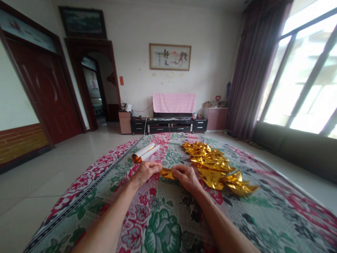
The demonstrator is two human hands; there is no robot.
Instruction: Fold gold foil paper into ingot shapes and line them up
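Both my hands pinch one small piece of gold foil paper (pixel 167 173) above the floral cloth. My left hand (pixel 145 171) grips its left end with fingers curled. My right hand (pixel 186 175) holds the right end, fingers closed over it. A heap of folded gold foil pieces (pixel 214 166) lies just to the right of my right hand. A rolled sheet, white outside and gold inside (pixel 145 152), rests beyond my left hand.
A floral cloth (pixel 163 218) covers the surface under my arms. Tiled floor lies to the left. A low black TV stand (pixel 168 125) with a pink cover stands against the far wall. A dark bolster (pixel 295 147) runs under the window at right.
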